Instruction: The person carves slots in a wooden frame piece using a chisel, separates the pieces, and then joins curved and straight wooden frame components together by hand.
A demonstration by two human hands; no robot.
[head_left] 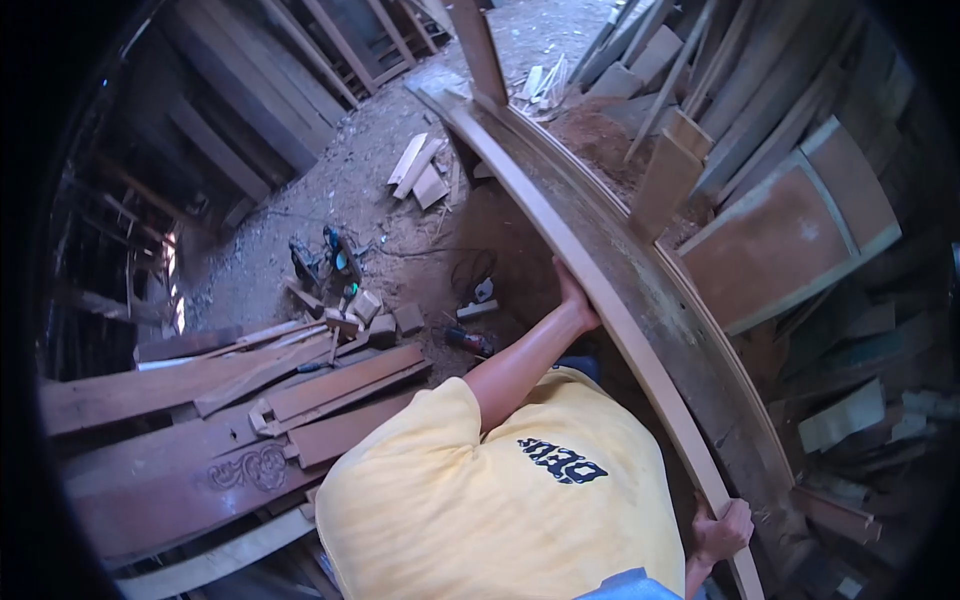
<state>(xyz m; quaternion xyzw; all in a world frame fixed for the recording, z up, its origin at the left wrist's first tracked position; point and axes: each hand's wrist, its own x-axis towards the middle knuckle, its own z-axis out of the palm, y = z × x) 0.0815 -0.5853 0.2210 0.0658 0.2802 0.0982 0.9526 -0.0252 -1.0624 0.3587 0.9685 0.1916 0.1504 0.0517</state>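
A long, narrow wooden board [620, 330] runs diagonally from the upper middle to the lower right, along the near side of a worn workbench [660, 290]. My left hand [574, 297] grips its near edge about midway, with most of the fingers hidden behind or under the wood. Farther down, near the lower end, my right hand [722, 530] is wrapped around the same board with the fingers curled over it. My yellow shirt fills the lower middle.
Planks [330, 400] and wood blocks are piled at left, one plank carved. Power tools [335, 252] and cables lie on the dirt floor. Wood offcuts [420, 170] lie beyond. Boards lean along the right, near a framed panel [790, 240]. An upright post [476, 50] stands at the bench's far end.
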